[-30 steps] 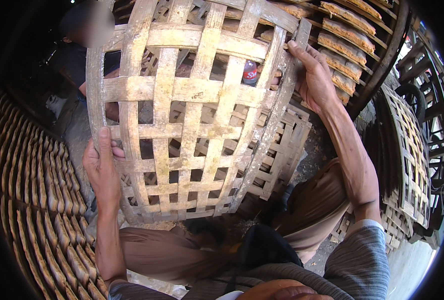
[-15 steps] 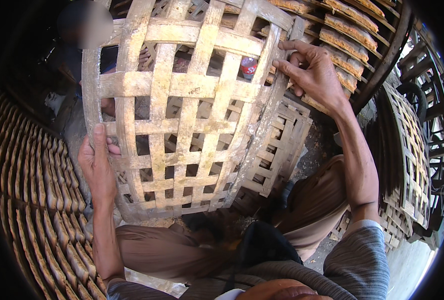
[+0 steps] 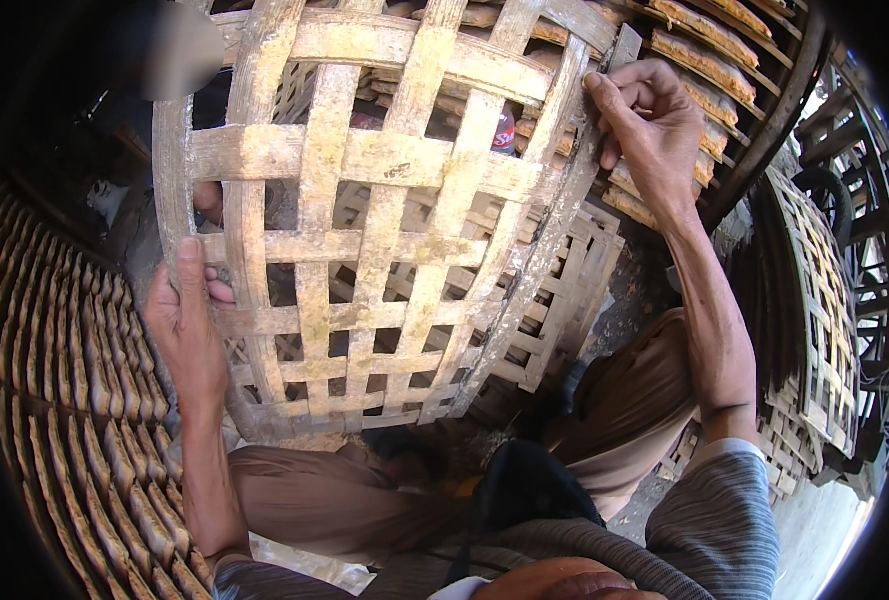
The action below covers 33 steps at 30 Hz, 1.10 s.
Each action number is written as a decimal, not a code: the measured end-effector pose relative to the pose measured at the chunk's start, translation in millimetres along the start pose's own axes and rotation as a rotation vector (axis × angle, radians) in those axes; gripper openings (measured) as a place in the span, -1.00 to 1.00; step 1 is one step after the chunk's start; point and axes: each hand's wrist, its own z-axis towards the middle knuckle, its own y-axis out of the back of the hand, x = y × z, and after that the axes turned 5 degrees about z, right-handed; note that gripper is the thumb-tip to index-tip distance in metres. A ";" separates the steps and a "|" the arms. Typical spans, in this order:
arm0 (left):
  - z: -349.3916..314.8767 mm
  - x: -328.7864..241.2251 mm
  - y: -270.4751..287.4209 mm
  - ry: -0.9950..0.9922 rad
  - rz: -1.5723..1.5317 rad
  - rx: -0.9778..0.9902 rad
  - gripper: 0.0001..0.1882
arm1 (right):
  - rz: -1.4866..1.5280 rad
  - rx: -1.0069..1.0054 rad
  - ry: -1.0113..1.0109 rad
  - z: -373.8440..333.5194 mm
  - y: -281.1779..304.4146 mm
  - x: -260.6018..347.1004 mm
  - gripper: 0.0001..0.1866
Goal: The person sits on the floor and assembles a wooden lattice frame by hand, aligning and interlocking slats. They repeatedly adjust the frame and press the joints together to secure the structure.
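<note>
A large woven bamboo lattice panel [image 3: 394,165] stands tilted up in front of me, its flat strips crossing with square gaps. My left hand [image 3: 186,325] is closed on its left edge, thumb on the near face and fingertips showing through a gap. At the upper right, my right hand [image 3: 656,125] grips the right edge rim, thumb against the strip and fingers curled behind. The panel's lower edge is down by my knees. Behind it lies another lattice panel [image 3: 586,268], partly covered. A bottle with a red label [image 3: 505,132] shows through one gap.
Rows of thin brown-edged slabs [image 3: 114,370] are stacked along the left. More slabs with orange-brown edges [image 3: 706,50] sit layered in a rack at upper right. Further lattice panels [image 3: 822,290] lean at the right. Part of another person [image 3: 207,200] shows behind the panel at upper left.
The panel's top has widened and come slightly nearer, its upper right corner shifting right. My right hand has moved a little right and up the edge; my left hand has shifted slightly left.
</note>
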 end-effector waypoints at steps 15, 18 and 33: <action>-10.5 -5.1 -0.6 -0.060 0.094 0.033 -0.56 | -0.746 0.009 0.391 4.6 7.9 -19.7 -0.70; -12.7 -3.3 -0.6 -0.082 0.100 0.037 -0.58 | -0.847 0.015 0.406 4.5 9.6 -16.4 -0.76; -4.0 1.4 -6.4 -0.067 0.106 0.007 -0.59 | -0.692 0.400 0.200 7.0 12.2 -13.6 -0.62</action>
